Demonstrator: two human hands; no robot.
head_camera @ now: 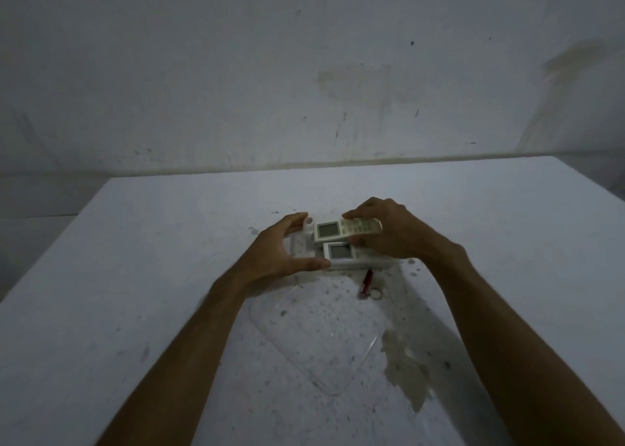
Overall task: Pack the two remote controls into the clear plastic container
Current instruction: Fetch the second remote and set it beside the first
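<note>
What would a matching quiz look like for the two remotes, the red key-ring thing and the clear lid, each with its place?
1 far remote
2 near remote
3 red key-ring item
4 clear lid

A flat on the table, nearest the camera
B pinched by the right hand
C at the left hand thumb tip
D on the table, just nearer than the remotes

Pairs: 1-B, 2-C, 3-D, 4-A

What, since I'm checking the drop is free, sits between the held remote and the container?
Nothing visible. The right hand holds the remote just over the container, whose lid lies off, nearer on the table. The other remote lies along its near side.
</note>
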